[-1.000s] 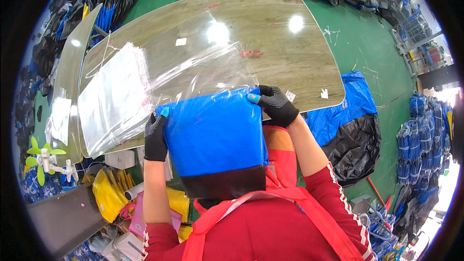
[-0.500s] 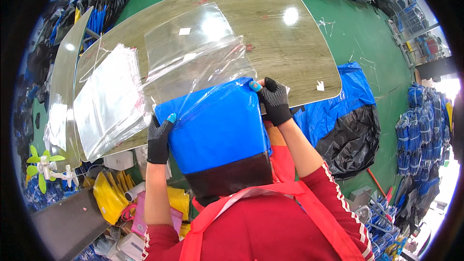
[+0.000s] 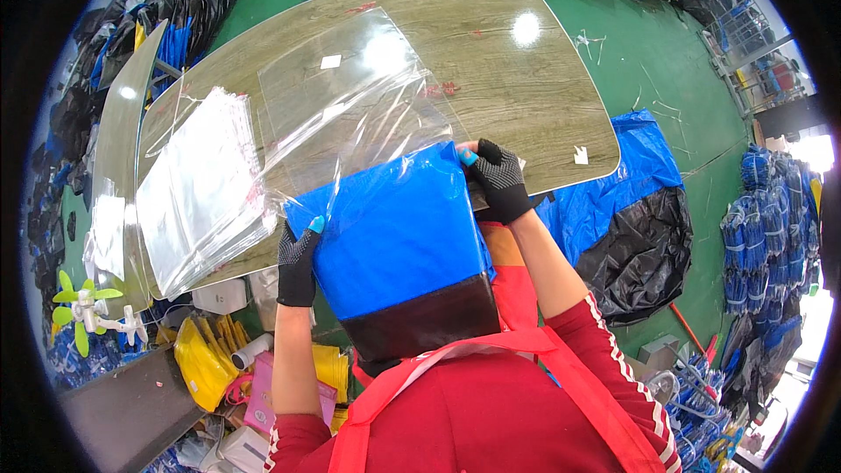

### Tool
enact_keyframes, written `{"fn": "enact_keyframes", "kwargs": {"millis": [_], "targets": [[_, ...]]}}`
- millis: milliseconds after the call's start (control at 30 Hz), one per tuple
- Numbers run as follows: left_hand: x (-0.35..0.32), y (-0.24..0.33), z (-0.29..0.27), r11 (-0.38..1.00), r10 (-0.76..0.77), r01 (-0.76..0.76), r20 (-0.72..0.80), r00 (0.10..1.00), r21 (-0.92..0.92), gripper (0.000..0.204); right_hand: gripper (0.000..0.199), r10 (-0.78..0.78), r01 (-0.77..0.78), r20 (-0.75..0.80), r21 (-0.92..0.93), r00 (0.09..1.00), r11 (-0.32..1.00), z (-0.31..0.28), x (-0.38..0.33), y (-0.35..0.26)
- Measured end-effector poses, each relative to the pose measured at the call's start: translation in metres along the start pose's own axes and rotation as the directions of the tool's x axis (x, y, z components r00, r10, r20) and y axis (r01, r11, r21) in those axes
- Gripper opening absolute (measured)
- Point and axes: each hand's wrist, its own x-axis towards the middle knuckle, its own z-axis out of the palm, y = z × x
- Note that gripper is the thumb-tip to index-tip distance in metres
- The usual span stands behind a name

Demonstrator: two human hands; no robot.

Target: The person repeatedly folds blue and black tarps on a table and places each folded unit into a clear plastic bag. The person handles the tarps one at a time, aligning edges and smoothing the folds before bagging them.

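A folded blue and black bag (image 3: 394, 241), its blue part toward the table, spans the space between my hands. Over its far edge lies a clear plastic bag (image 3: 342, 96), creased where it meets the blue part and spread flat on the table beyond. My left hand (image 3: 298, 267), in a black fingerless glove, pinches the left edge with its thumb on top. Gripping the far right corner is my right hand (image 3: 498, 182), gloved alike, thumb and forefinger pressed together. The fingers under the bag are hidden.
The wood-patterned table (image 3: 534, 79) holds a stack of clear plastic bags (image 3: 197, 188) to the left. A small green fan (image 3: 85, 308) stands at the lower left, near yellow bags (image 3: 201, 359). To the right, a blue and black bag (image 3: 626, 219) hangs or lies beside the table.
My left hand and the blue bag's left side have shifted slightly right and toward me. The clear bag's creases have moved over the blue part. The right hand has barely moved.
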Motion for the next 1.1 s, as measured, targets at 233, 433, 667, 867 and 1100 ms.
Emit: {"fn": "enact_keyframes", "kwargs": {"millis": [233, 433, 667, 867, 1100], "targets": [[-0.001, -0.003, 0.002, 0.999, -0.006, 0.005, -0.039, 0.999, -0.034, 0.051, 0.023, -0.274, 0.189, -0.185, -0.378, 0.944, 0.906, 0.006, -0.011, 0.017], [0.0, -0.004, 0.0, 0.996, -0.074, 0.073, 0.013, 0.997, 0.058, 0.053, 0.022, -0.318, 0.227, -0.021, -0.656, 0.948, 0.72, -0.006, -0.074, 0.008], [0.003, -0.003, 0.004, 0.981, -0.027, -0.008, 0.177, 0.984, 0.193, 0.057, 0.05, 0.151, -0.092, 0.206, -0.271, 0.967, 0.958, -0.027, -0.05, -0.017], [-0.019, -0.015, 0.005, 0.982, -0.131, 0.114, 0.107, 0.986, 0.147, 0.057, 0.062, 0.021, -0.032, -0.043, -0.265, 0.999, 0.964, 0.0, -0.118, 0.027], [-0.063, -0.051, 0.004, 0.97, -0.184, 0.141, 0.219, 0.958, 0.2, 0.079, 0.072, 0.285, -0.276, 0.024, -0.179, 0.958, 0.944, -0.009, -0.179, 0.021]]}}
